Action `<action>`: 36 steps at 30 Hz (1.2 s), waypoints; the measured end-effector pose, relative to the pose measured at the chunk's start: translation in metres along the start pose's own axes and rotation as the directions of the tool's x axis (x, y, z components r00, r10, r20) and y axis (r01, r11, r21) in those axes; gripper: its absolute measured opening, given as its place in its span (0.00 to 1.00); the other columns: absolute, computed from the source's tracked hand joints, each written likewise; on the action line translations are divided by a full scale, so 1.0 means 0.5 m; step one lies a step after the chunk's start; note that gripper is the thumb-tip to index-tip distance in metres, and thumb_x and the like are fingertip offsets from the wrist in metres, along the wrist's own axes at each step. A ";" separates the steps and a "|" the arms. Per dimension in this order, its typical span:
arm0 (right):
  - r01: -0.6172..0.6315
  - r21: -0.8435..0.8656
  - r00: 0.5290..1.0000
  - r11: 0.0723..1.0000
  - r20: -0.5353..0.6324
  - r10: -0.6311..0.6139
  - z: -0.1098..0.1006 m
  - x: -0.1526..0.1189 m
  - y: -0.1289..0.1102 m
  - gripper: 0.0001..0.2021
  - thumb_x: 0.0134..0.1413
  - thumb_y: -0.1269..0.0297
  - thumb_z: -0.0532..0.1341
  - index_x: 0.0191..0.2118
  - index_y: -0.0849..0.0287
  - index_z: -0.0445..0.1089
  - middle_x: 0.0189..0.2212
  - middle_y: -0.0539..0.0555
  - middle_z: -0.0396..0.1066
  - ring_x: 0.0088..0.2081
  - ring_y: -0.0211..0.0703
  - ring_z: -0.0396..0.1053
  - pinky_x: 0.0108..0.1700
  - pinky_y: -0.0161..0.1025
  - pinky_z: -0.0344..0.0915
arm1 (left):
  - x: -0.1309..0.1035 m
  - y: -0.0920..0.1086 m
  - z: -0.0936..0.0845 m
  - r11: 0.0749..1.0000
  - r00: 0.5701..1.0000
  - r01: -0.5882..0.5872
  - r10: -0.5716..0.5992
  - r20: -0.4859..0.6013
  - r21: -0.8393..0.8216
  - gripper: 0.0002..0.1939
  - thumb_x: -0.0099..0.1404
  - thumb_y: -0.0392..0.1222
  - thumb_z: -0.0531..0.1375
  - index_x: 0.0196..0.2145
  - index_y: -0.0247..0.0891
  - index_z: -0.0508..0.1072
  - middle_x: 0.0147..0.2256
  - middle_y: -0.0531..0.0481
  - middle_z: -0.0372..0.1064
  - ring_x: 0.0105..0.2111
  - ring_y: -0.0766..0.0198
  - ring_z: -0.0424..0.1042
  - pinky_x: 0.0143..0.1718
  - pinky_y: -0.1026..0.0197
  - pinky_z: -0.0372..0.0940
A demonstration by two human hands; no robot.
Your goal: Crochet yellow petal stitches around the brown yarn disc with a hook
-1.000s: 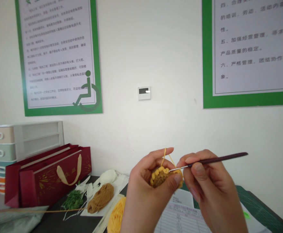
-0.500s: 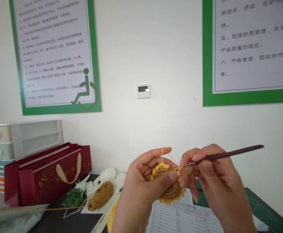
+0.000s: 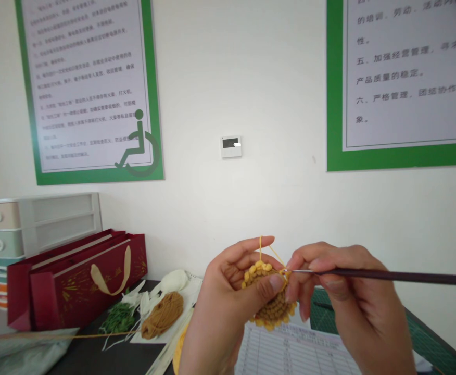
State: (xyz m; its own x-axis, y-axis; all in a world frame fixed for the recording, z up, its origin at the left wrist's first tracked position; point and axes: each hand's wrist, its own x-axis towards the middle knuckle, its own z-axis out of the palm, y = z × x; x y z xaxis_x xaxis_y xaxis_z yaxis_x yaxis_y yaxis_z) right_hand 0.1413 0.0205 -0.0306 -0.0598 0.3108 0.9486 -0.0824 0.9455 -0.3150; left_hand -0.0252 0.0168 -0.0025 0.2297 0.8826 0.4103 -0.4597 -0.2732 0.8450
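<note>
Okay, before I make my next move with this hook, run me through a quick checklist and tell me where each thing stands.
1. Left hand pinches the round piece: ok, thumb on its front.
2. Right hand grips the hook: ok, fingers around the handle.
3. Hook tip at the piece's yellow edge: ok.
4. Yellow strand looped over the raised left index finger: ok.
5. Strand caught in the hook's notch: cannot tell, too small to see.
6. Yellow ball in full view to check for snags: not ok, mostly hidden by the left hand and forearm.
</note>
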 end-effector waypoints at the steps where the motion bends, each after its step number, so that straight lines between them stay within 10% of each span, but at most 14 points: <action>1: 0.031 -0.047 1.000 0.998 -0.005 -0.031 0.003 0.000 -0.002 0.13 0.71 0.74 0.50 0.50 0.54 0.68 0.43 0.55 0.72 0.28 0.36 0.77 0.25 0.35 0.75 | 0.000 0.000 0.000 1.000 1.000 -0.004 0.004 -0.004 0.003 0.23 0.55 0.32 0.74 0.49 0.37 0.80 0.34 0.48 0.80 0.31 0.65 0.77 0.35 0.63 0.70; 10: 0.386 -0.475 0.913 0.791 0.071 -0.403 0.009 -0.008 0.020 0.16 0.58 0.82 0.60 0.49 0.59 0.72 0.46 0.56 0.72 0.41 0.39 0.76 0.38 0.35 0.77 | -0.005 0.007 0.005 0.985 0.996 0.062 -0.050 0.073 -0.164 0.29 0.49 0.31 0.77 0.50 0.41 0.81 0.36 0.50 0.78 0.33 0.65 0.75 0.37 0.63 0.69; 21: 0.374 -0.645 0.850 0.666 -0.048 -0.524 0.029 -0.029 0.042 0.20 0.52 0.84 0.64 0.45 0.53 0.77 0.33 0.51 0.73 0.31 0.40 0.73 0.30 0.38 0.75 | -0.013 0.008 0.028 0.993 0.998 0.040 -0.044 -0.037 -0.107 0.34 0.52 0.32 0.76 0.56 0.37 0.76 0.35 0.48 0.77 0.32 0.66 0.74 0.34 0.66 0.67; 30: 0.140 -0.508 0.910 0.850 -0.272 -0.313 0.038 -0.034 0.028 0.12 0.58 0.75 0.62 0.46 0.54 0.73 0.34 0.55 0.73 0.33 0.43 0.74 0.31 0.38 0.73 | -0.020 -0.004 0.039 0.994 0.992 -0.089 0.094 -0.087 0.059 0.35 0.58 0.36 0.73 0.62 0.50 0.72 0.31 0.54 0.69 0.25 0.69 0.67 0.26 0.67 0.64; 36: -0.197 0.129 0.874 0.972 -0.425 0.234 0.044 -0.002 0.008 0.10 0.70 0.61 0.56 0.35 0.55 0.70 0.24 0.48 0.64 0.22 0.33 0.63 0.23 0.32 0.60 | -0.014 0.010 0.021 0.997 0.999 -0.044 0.045 -0.019 0.058 0.31 0.57 0.36 0.73 0.58 0.44 0.75 0.32 0.51 0.73 0.29 0.67 0.68 0.31 0.66 0.63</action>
State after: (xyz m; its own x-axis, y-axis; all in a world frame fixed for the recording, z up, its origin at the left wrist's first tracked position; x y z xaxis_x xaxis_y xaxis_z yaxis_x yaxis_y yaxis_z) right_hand 0.1191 0.0215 -0.0335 0.3516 0.5344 0.7686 -0.1971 0.8449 -0.4973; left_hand -0.0202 0.0052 0.0022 0.1925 0.8766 0.4410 -0.4189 -0.3330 0.8448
